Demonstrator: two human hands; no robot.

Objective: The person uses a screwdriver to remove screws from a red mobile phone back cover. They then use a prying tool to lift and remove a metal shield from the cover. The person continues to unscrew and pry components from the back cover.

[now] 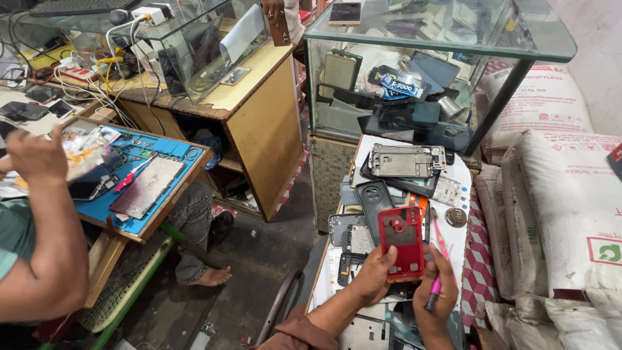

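Hands meet low in the frame, at about 5 o'clock from centre. Left hand (374, 275) pinches a red phone frame (402, 241) by its lower left edge, thumb on the face, fingers tucked behind, holding it upright over a white table (461, 174). Right hand (439, 295) sits at 3 o'clock of the left, fingers curled shut around a pink screwdriver (434, 291) whose dark tip points down; its thumb rests by the red frame's lower right corner.

Just at 12 o'clock of the red frame lies a dark back cover (373, 198), and beyond that a grey phone chassis (404, 160). A round coin-like disc (456, 217) lies at 2 o'clock of the frame. More stripped phone parts crowd the table at 9 o'clock of the frame.

Farther at 12 o'clock stands a glass case (440, 39). White sacks (570, 194) pile at 3 o'clock. At far 9 o'clock another person's arm (45, 220) is raised beside a blue mat (139, 178).
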